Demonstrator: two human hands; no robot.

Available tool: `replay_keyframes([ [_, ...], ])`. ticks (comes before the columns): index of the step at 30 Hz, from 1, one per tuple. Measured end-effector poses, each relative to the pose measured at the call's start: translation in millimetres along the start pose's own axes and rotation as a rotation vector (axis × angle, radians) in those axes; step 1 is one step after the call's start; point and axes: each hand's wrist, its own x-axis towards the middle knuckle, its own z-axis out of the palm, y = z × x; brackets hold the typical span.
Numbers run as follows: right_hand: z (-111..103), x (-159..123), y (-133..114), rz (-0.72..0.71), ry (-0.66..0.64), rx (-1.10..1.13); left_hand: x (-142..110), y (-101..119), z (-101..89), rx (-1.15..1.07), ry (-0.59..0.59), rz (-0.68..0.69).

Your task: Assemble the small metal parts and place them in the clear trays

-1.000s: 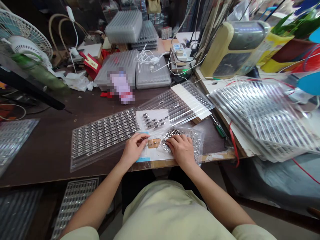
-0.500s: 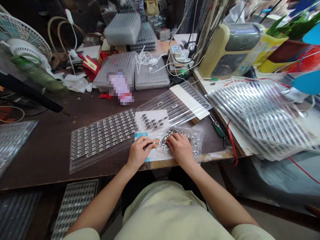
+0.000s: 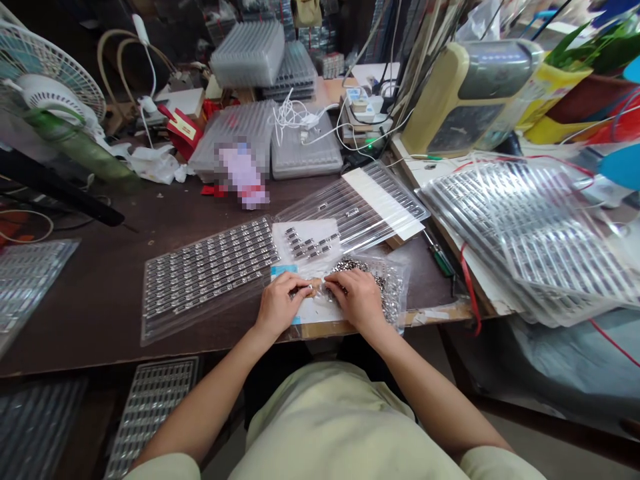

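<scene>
Here, nearest the body, the left hand (image 3: 279, 300) has thumb and fingertips drawn together, pinching a small shiny part (image 3: 311, 287) at the brown block (image 3: 317, 289). Facing it, the right hand (image 3: 359, 297) has its thumb and forefinger close together; whether anything sits between them, I cannot tell. The block lies between the two grips, on a white sheet (image 3: 317, 311). Just beyond and right of the right grip is a heap of small metal pieces (image 3: 380, 280) on clear plastic. Left of the left grip, a tray of connectors (image 3: 213, 270) lies in slanting rows. Past both grips, loose connectors (image 3: 310, 245) rest on white paper, and behind them is a ridged clear tray (image 3: 315, 210) with a pale strip (image 3: 383, 203) across it. Well beyond the grips, a tangled white cable (image 3: 295, 119) lies on stacked trays (image 3: 307, 157).
</scene>
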Motion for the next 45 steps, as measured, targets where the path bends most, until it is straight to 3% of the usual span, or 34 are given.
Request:
replay_keyframes([
  [6, 0.8, 1.6, -2.7, -0.021, 0.005, -0.049, 0.0, 1.9, 0.0, -0.020, 0.013, 0.029],
  [12, 17.9, 5.0, -12.0, -0.052, -0.025, -0.020, -0.9, -0.8, -4.3, -0.162, 0.189, -0.032],
  [16, 27.2, 6.2, -18.0, -0.079, -0.029, -0.034, 0.0, -2.4, -5.6, -0.200, 0.195, -0.062],
  [21, 15.2, 2.7, -11.1, -0.057, 0.000, -0.131, 1.6, -2.0, -4.4, -0.216, 0.206, -0.084],
  [25, 1.7, -4.2, 3.6, -0.042, 0.016, -0.229, 5.1, 5.7, -3.4, -0.149, 0.132, -0.037],
  [29, 1.7, -9.1, 10.9, -0.052, 0.033, -0.237, 8.2, 13.6, 3.1, -0.037, 0.022, 0.087],
  [35, 6.8, -11.8, 12.3, -0.057, 0.089, -0.136, 8.2, 9.4, 12.4, 0.005, 0.016, 0.143],
  [45, 4.6, -13.4, 11.0, -0.008, 0.110, -0.041, 7.7, 10.1, 15.0, -0.021, 0.012, 0.121],
])
